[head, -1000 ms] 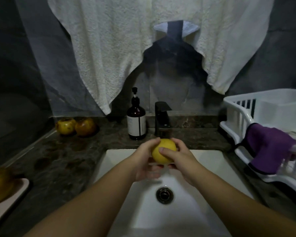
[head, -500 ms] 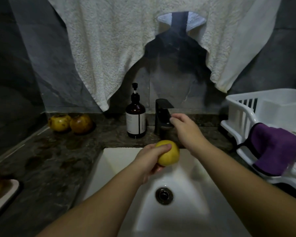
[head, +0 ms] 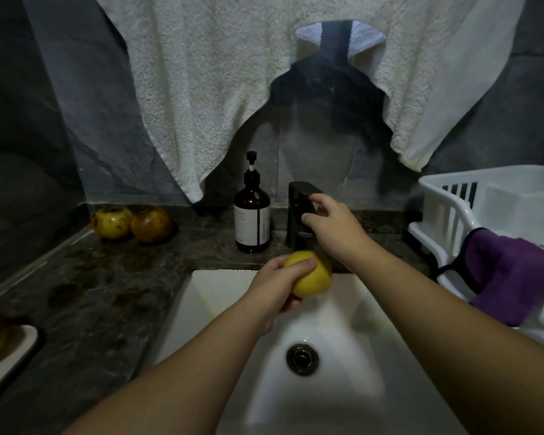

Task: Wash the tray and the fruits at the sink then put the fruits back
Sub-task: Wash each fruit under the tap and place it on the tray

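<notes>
Dim kitchen corner, dark stone counter [head: 113, 277] around a white sink [head: 352, 309], towel hung above. Left hand [head: 277, 290] grip closed around a yellow fruit [head: 311, 276], held over the basin's back edge just below the black faucet [head: 299, 215]. Right hand [head: 330, 227] on the faucet handle, fingers [head: 316, 202] loosely curled over it, carrying nothing. No running water visible. Fruit looks firm, round, light; likely slippery if wet, so cup it with the whole palm, not fingertips. Two more fruits [head: 132, 224] sit at the counter's back left. Tray [head: 16, 356] at the left edge with another fruit on it.
</notes>
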Action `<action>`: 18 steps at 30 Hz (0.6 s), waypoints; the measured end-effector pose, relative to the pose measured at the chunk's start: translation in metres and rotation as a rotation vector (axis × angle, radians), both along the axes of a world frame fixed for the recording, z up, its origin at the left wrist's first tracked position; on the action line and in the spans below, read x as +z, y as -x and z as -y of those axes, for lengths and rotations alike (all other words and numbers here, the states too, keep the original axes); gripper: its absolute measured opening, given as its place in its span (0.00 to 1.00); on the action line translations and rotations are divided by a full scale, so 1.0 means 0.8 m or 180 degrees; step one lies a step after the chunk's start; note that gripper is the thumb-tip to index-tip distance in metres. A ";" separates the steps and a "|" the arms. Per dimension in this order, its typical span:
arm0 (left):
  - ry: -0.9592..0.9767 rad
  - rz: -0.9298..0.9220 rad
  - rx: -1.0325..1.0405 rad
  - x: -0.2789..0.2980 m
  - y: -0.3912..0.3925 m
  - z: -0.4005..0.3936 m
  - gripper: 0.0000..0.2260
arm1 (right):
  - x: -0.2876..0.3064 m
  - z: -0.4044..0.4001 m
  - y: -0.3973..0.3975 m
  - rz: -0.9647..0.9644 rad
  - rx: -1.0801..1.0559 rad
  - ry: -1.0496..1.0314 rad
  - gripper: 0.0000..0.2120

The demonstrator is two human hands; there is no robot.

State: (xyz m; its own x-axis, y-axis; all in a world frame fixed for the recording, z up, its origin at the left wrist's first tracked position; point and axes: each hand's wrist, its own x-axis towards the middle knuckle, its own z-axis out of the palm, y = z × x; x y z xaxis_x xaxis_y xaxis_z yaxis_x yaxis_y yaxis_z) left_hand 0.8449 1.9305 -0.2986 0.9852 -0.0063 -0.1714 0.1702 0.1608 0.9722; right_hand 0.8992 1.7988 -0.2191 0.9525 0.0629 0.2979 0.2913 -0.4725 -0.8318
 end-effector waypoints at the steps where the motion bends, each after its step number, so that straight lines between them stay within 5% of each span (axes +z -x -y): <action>1: 0.0007 0.0005 0.0014 0.000 0.000 -0.001 0.19 | 0.002 0.000 0.001 -0.0024 0.0017 -0.0030 0.24; 9: 0.0000 0.0028 0.0017 0.000 -0.001 -0.002 0.21 | 0.008 0.001 0.002 -0.0248 0.0180 -0.0152 0.26; 12: -0.0035 0.0009 0.0002 0.001 0.001 -0.002 0.22 | 0.004 0.006 0.005 -0.0312 0.0238 -0.0473 0.20; 15: -0.0119 0.0020 -0.0037 0.001 0.001 -0.003 0.22 | -0.020 0.018 0.015 -0.0242 -0.0325 -0.0979 0.05; 18: -0.0241 0.0074 -0.0065 -0.002 0.002 -0.005 0.22 | -0.057 0.032 0.033 -0.0517 -0.0732 -0.0369 0.10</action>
